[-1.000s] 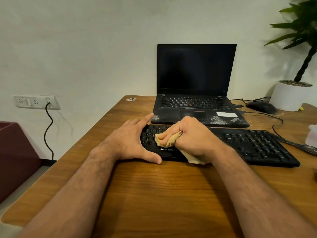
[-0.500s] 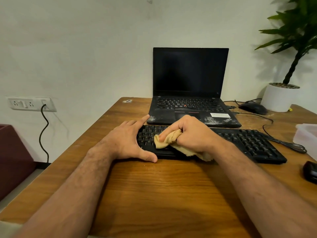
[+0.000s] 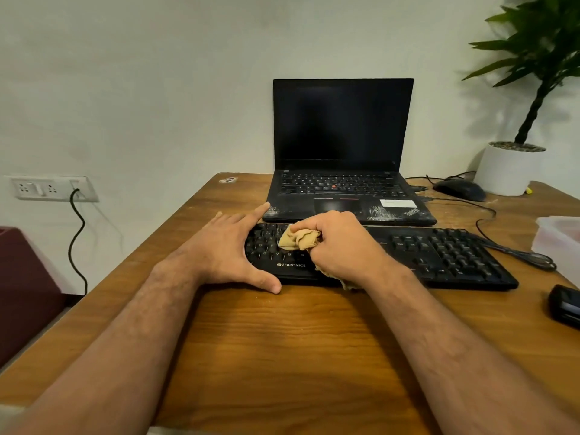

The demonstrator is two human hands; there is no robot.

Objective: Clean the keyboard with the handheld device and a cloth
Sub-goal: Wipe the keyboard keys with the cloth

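I saw my right hand (image 3: 342, 243) clenched around a soft, crumpled tan cloth (image 3: 298, 240), pressing it onto the left keys of the flat black plastic keyboard (image 3: 439, 257). My left hand (image 3: 229, 249), fingers straight, braced the keyboard's left end on the wooden table (image 3: 298, 356). The cloth looked limp, best bunched.

Perhaps a device (image 3: 565, 306), edge-cropped

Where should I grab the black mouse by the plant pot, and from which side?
Take the mouse from above, grip across its two long sides. It lies flat on the desk with a low domed back. Come from the near side: the pot crowds its far right, and its cable trails off to the left.
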